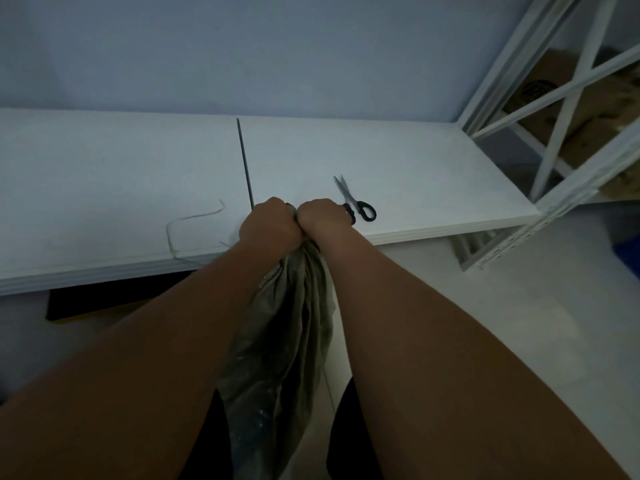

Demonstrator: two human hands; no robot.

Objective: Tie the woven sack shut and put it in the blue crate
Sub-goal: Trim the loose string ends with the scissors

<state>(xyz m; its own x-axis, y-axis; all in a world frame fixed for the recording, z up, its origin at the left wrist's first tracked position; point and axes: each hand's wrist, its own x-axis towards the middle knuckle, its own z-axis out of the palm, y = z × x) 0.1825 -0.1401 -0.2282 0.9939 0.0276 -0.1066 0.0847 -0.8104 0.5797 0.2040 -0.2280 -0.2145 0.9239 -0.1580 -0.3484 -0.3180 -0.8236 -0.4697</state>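
Note:
A grey-green woven sack [284,341] hangs between my forearms in front of the white table [415,174]. Its mouth is bunched together at the top. My left hand [266,221] and my right hand [323,216] both grip that gathered neck, fists side by side and touching, just above the table's front edge. A pale strip of tie string [194,220] lies loose on the table to the left of my hands. A patch of blue [628,258] shows at the right edge, low on the floor; I cannot tell what it is.
Black-handled scissors [356,202] lie on the table just right of my right hand. A dark seam [245,164] splits the tabletop. A white metal shelf rack [568,109] with cardboard boxes stands at the right. A dark object [104,299] sits under the table.

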